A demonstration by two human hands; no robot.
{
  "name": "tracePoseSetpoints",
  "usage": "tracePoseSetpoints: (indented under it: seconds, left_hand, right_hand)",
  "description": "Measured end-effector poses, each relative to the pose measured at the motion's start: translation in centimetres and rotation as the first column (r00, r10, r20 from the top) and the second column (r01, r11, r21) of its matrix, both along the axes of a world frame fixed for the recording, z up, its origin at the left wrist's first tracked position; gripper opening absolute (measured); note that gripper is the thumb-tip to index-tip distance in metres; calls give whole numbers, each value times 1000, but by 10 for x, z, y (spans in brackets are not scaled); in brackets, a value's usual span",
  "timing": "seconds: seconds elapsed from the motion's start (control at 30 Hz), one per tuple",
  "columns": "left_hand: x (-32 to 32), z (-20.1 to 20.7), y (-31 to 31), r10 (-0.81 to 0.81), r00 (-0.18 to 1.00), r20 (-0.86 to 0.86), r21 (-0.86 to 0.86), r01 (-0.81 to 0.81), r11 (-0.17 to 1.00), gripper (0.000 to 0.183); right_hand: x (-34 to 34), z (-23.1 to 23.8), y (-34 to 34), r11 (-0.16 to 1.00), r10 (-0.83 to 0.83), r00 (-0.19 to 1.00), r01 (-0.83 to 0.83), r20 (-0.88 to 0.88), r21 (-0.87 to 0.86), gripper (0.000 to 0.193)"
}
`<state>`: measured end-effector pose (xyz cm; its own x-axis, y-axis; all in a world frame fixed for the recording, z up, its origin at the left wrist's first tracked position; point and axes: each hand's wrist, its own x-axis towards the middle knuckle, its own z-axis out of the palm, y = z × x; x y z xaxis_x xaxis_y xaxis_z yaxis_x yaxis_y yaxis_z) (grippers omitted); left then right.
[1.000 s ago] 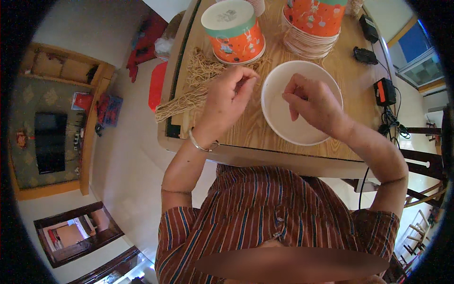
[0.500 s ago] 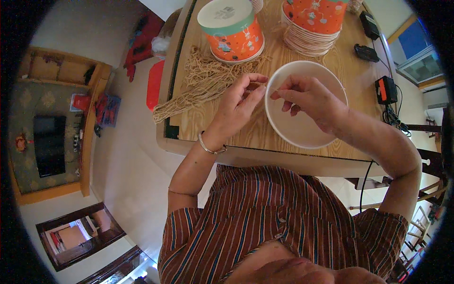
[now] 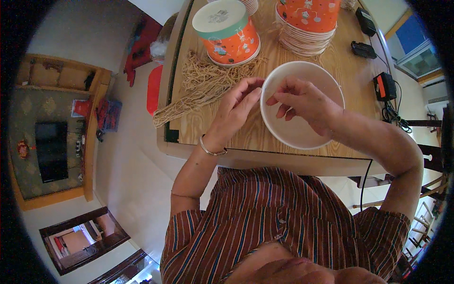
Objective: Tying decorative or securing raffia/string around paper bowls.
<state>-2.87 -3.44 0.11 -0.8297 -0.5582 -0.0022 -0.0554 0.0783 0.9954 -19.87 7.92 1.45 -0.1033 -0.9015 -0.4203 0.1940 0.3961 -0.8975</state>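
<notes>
A white-lined paper bucket [image 3: 302,135] faces me with its mouth toward me on the table. My left hand [image 3: 239,106] is at the outside of its left rim, thumb and fingers drawn together; whatever lies between their tips is too small to make out. Over the bucket's mouth, my right hand [image 3: 307,102] has its fingers curled and thumb against the forefinger near the same rim, their contents hidden. Beyond my left hand lies a bundle of tan twisted cords [image 3: 203,87]. Behind the cords, an orange paper bucket [image 3: 231,45] with a green band stands upside down.
A stack of orange paper buckets [image 3: 307,23] stands at the back. Along the table's right side are a black charger [image 3: 363,49], an orange-and-black battery pack [image 3: 384,86] and coiled black cable [image 3: 391,113]. A red stool [image 3: 153,90] stands left of the table.
My left hand's fingertips have come closer against the bucket's rim. My right fingers have shifted slightly inside the rim and curled. The whole view has shifted slightly.
</notes>
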Motion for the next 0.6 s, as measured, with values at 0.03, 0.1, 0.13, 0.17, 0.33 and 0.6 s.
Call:
tracePoseSetpoints:
  seconds: [0.03, 0.1, 0.13, 0.17, 0.33, 0.6]
  left_hand:
    - [0, 1, 1, 7, 1000, -12, 28, -6, 1000, 29]
    - [1, 1, 2, 17, 1000, -24, 55, -16, 998, 30]
    - [2, 1, 3, 16, 1000, -22, 50, -15, 999, 30]
    - [2, 1, 2, 11, 1000, -20, 45, -10, 999, 30]
    - [1, 3, 5, 10, 999, -38, 73, -7, 997, 31]
    - [3, -2, 5, 17, 999, -41, 90, -14, 996, 30]
  right_hand:
    - [0, 0, 0, 1000, -1, 1000, 1, 0, 0, 16]
    - [1, 2, 1, 1000, 2, 1000, -2, 25, 0, 15]
    - [1, 3, 0, 1000, 4, 1000, -4, 25, 0, 15]
    - [1, 4, 0, 1000, 4, 1000, -4, 10, 6, 15]
    - [2, 4, 0, 1000, 6, 1000, -5, -16, 17, 15]
    - [4, 3, 0, 999, -28, 999, 28, 34, 16, 14]
